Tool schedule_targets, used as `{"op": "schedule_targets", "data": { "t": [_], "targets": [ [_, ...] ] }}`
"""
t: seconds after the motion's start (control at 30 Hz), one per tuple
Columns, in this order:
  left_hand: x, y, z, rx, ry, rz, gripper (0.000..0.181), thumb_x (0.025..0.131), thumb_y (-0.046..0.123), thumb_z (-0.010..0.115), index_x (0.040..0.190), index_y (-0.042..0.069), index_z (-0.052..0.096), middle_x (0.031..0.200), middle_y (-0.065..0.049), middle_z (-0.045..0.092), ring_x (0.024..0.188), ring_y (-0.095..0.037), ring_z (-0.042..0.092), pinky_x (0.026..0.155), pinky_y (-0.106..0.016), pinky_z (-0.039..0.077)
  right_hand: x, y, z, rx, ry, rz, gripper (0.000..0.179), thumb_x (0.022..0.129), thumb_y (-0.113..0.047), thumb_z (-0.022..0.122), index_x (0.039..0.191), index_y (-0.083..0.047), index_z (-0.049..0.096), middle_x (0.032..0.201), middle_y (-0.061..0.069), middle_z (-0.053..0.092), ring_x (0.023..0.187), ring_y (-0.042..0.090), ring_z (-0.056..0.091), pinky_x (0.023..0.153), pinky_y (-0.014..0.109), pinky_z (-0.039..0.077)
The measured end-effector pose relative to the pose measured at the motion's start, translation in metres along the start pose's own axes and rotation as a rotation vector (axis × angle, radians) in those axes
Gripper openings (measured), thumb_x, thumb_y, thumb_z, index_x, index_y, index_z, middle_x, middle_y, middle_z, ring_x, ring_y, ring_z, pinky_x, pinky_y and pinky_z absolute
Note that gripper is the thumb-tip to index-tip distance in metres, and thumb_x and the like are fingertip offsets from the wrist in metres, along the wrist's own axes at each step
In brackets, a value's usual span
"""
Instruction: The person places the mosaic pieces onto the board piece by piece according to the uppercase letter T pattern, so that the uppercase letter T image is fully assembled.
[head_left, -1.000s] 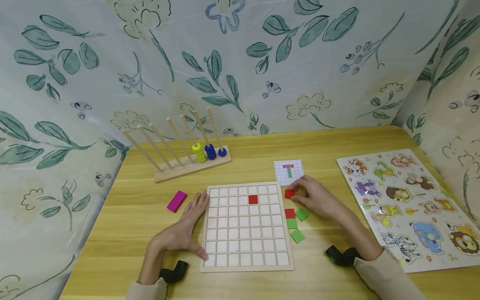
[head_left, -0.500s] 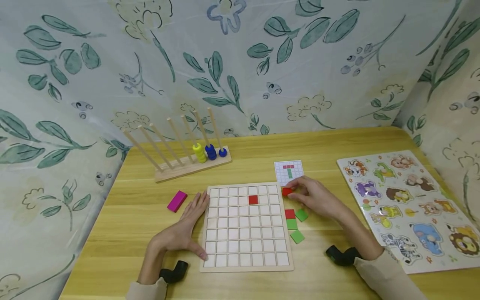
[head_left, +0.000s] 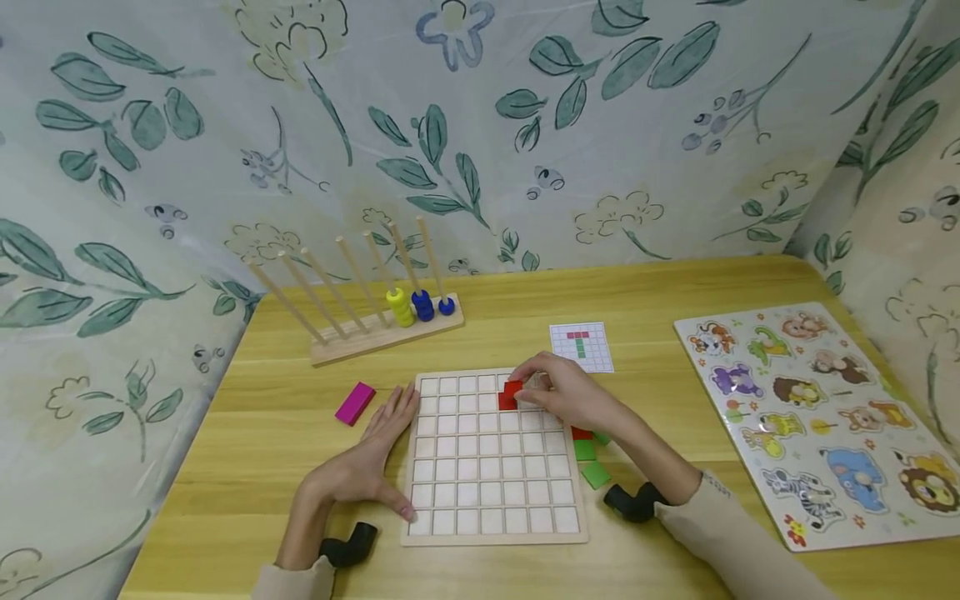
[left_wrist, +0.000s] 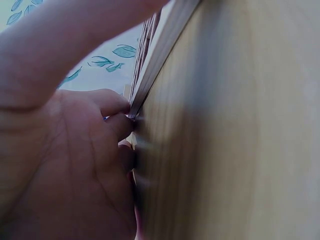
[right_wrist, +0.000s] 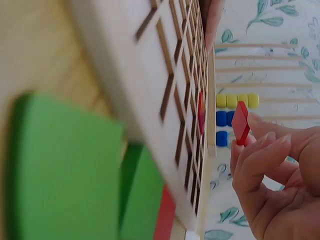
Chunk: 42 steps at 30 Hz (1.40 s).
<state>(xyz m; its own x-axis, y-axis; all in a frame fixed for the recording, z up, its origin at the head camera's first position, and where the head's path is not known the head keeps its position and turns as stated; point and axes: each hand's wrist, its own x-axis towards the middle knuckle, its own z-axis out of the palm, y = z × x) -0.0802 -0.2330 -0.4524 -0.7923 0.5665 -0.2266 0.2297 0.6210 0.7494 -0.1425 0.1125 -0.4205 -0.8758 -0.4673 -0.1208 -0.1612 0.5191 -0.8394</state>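
My right hand [head_left: 566, 392] pinches a red square tile [right_wrist: 241, 124] between thumb and fingers, over the upper part of a wooden grid board [head_left: 467, 540]. In the head view the held tile overlaps another red tile [head_left: 507, 403] lying in a grid cell. My left hand [head_left: 360, 462] rests along the board's left edge, fingers near its upper part and thumb at the lower left corner. Right of the board lie a red tile [head_left: 581, 434] and several green tiles [head_left: 596, 475], one partly hidden by the right hand. A card [head_left: 597, 350] with a red and green T pattern lies behind.
A wooden peg rack [head_left: 341, 344] with yellow and blue beads stands behind the board. A magenta block [head_left: 355, 403] lies left of the left hand. An animal puzzle board [head_left: 787, 417] takes up the right side. Patterned cloth [head_left: 465, 83] hangs behind the table.
My right hand has carried the red tile leftward from beside the board to over the grid, next to the placed red tile. The left hand has stayed at the board's edge.
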Motion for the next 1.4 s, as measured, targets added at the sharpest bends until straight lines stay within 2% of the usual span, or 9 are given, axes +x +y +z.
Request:
{"op": "schedule_targets", "data": {
  "t": [0.33,0.57,0.87,0.93,1.13,1.4],
  "targets": [
    [0.0,0.002,-0.001,0.017,0.001,0.007,0.157,0.055,0.04,0.101,0.167,0.011,-0.006,0.174,-0.009,-0.019,0.16,-0.032,-0.021,0.117,-0.005,-0.019,0.02,-0.014,0.022,-0.049,-0.021,0.021,0.022,0.096,-0.014,0.074,0.116,-0.005,0.073,0.113,0.01,0.066,0.085,0.017,0.055,0.072,0.026,0.048],
    [0.0,0.002,0.0,-0.006,0.004,0.02,0.153,0.059,0.038,0.1,0.166,0.009,-0.005,0.174,-0.011,-0.02,0.16,-0.035,-0.023,0.126,-0.02,-0.019,0.024,-0.015,0.029,-0.035,-0.035,0.026,0.022,0.095,-0.012,0.075,0.114,-0.003,0.073,0.109,0.011,0.064,0.084,0.017,0.056,0.072,0.026,0.049],
    [0.0,0.001,0.001,-0.021,0.008,0.016,0.153,0.058,0.037,0.1,0.167,0.009,-0.005,0.174,-0.01,-0.02,0.159,-0.034,-0.024,0.129,-0.031,-0.018,0.025,-0.016,0.031,-0.122,-0.054,-0.031,0.02,0.095,-0.014,0.075,0.114,-0.005,0.073,0.107,0.008,0.065,0.089,0.016,0.057,0.078,0.028,0.051],
    [0.0,0.001,0.001,-0.019,0.005,0.015,0.154,0.058,0.037,0.1,0.167,0.009,-0.005,0.174,-0.01,-0.02,0.16,-0.035,-0.023,0.128,-0.028,-0.019,0.025,-0.016,0.031,-0.132,-0.054,-0.035,0.02,0.095,-0.014,0.075,0.113,-0.006,0.074,0.107,0.007,0.065,0.089,0.016,0.056,0.078,0.029,0.05],
    [0.0,0.002,-0.001,0.002,0.002,0.003,0.156,0.056,0.038,0.101,0.167,0.011,-0.005,0.174,-0.007,-0.019,0.16,-0.032,-0.022,0.117,-0.004,-0.019,0.027,-0.015,0.033,-0.14,-0.049,-0.04,0.019,0.094,-0.012,0.076,0.113,-0.006,0.074,0.108,0.008,0.066,0.092,0.017,0.057,0.08,0.03,0.05],
    [0.0,0.002,-0.001,0.01,0.0,-0.011,0.156,0.056,0.038,0.101,0.167,0.012,-0.005,0.174,-0.007,-0.019,0.161,-0.031,-0.021,0.115,-0.002,-0.018,0.027,-0.016,0.036,-0.181,-0.024,-0.044,0.02,0.093,-0.012,0.077,0.112,-0.006,0.075,0.104,0.006,0.067,0.091,0.018,0.058,0.079,0.029,0.05]
  ]
}}
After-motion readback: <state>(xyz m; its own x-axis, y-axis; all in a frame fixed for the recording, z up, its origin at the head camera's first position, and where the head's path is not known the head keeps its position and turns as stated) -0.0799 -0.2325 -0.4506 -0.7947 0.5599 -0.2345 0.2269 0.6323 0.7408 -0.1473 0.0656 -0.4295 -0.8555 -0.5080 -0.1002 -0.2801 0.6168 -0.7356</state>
